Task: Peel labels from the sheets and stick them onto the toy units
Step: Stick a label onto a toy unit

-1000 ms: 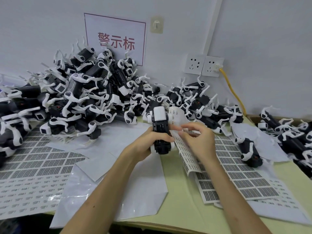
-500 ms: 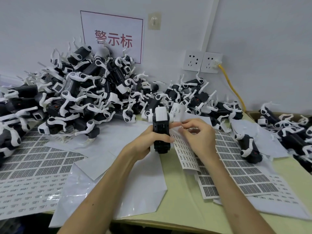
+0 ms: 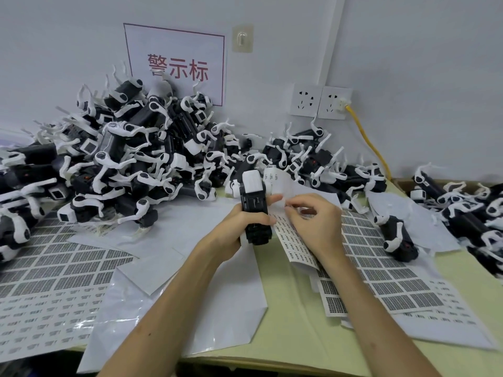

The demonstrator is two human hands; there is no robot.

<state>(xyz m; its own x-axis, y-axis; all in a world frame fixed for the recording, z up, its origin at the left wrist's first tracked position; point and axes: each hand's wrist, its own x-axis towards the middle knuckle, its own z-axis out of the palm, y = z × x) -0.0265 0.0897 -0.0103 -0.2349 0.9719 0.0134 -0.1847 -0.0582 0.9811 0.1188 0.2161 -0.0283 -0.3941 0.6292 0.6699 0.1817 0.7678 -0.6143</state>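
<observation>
L hand (image 3: 239,227) wrapped round toy unit (image 3: 255,210), held above table. R hand (image 3: 313,219) pinching at label strip (image 3: 292,235) just beside it, mid-peel, I judge. Next: lift label clean, press onto unit.

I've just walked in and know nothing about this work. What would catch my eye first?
First, the big heap of black-and-white toys piled against the wall at back left, under a sign with red characters. In the middle, the left hand grips one toy unit while the right hand pinches a label strip beside it. Printed label sheets lie across the table.
</observation>
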